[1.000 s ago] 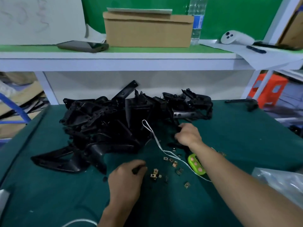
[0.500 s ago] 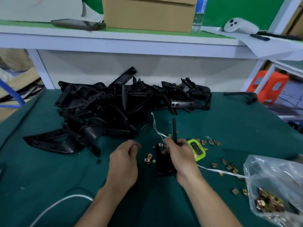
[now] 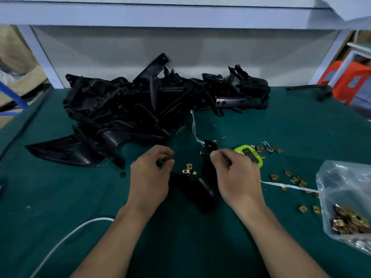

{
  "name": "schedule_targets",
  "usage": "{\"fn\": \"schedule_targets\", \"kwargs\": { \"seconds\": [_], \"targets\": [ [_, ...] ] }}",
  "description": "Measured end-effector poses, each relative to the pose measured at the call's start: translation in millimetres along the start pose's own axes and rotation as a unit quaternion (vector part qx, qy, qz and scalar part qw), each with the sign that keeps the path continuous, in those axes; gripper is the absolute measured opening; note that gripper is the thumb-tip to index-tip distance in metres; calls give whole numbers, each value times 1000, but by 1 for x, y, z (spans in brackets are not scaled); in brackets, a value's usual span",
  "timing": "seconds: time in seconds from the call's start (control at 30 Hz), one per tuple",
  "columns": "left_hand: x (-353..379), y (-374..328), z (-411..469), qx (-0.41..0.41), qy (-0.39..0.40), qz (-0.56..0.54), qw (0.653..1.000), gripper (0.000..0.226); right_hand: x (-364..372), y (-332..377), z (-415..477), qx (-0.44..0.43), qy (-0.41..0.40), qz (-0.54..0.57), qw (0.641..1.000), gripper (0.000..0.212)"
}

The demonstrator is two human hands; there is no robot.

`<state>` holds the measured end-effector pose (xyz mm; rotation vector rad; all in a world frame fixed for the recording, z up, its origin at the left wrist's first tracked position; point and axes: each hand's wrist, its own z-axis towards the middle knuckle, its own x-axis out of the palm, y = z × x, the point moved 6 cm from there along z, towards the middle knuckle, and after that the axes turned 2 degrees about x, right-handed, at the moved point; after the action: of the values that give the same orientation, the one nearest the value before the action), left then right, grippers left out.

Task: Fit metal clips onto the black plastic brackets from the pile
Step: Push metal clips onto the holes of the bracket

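Cable (image 3: 66, 237), white, curves over the green table cloth (image 3: 40, 207) at your lower left; behind it sits the pile of black plastic brackets (image 3: 124, 109), a glossy tangle of angled arms and flat tapered blades, some with small holes, filling the far left and centre of the cloth; one long blade lies flat at the pile's near-left edge.

Your left hand (image 3: 149, 177) is in front of the pile, fingers curled, thumb and forefinger pinching a small metal clip (image 3: 167, 158); it is too blurred to give its shape. Between your hands are a few brass-coloured clips (image 3: 188, 169); whether they lie on cloth or on plastic, I cannot tell.

The working bracket (image 3: 206, 189) is apart from the pile, centre, between your hands; it is black and shiny, with a thin upright strip holed near the top and a broader body bending toward you; part of it runs left under your left hand. Your right hand (image 3: 234, 177) has its fingers curled round the upright strip, gripping it.

Just right of that hand is a lime-green device (image 3: 252, 155) with a dark face; past it are loose clips (image 3: 291, 178) scattered on the cloth, square-ish and gold-toned; a white string (image 3: 289, 186) crosses them; at the far right a clear plastic bag (image 3: 345, 187) has a heap of the same clips in its bottom.
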<state>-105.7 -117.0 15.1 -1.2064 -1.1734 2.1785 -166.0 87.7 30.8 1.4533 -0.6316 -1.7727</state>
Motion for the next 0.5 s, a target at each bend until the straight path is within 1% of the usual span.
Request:
{"fn": "schedule_targets", "kwargs": {
  "seconds": [0.03, 0.07, 0.13, 0.2, 0.27, 0.3, 0.33, 0.37, 0.43, 0.47, 0.5],
  "targets": [
    [-2, 3, 1, -6, -4, -4, 1000, 24, -2, -1, 1, -3, 0, -1, 1000, 20],
    [-3, 5, 3, -13, -8, -10, 1000, 23, -2, -1, 2, -7, 7, -3, 1000, 23],
    [-5, 9, 4, -33, -15, -31, 999, 23, -1, 4, 2, -50, 45, -21, 998, 47],
    [-6, 13, 5, -49, -14, -43, 998, 23, 6, 8, 3, -104, 112, -47, 987, 72],
    [-5, 16, 5, -51, -8, -45, 998, 25, 15, 7, 3, -141, 188, -123, 964, 95],
    [-5, 15, 5, -48, -7, -45, 998, 27, 20, 6, 2, -163, 214, -173, 947, 100],
    [-5, 15, 5, -45, -6, -44, 998, 28, 26, 6, 1, -185, 230, -206, 933, 101],
    [-5, 14, 4, -41, -6, -44, 998, 29, 30, 8, -1, -206, 236, -210, 926, 94],
    [-5, 12, 4, -36, -7, -48, 998, 30, 30, 16, -2, -237, 206, -146, 938, 64],
    [-4, 11, 3, -35, -11, -51, 998, 31, 25, 20, -1, -244, 175, -105, 948, 52],
    [-5, 10, 3, -37, -20, -53, 998, 31, 18, 23, -1, -245, 136, -63, 958, 45]
  ]
}}
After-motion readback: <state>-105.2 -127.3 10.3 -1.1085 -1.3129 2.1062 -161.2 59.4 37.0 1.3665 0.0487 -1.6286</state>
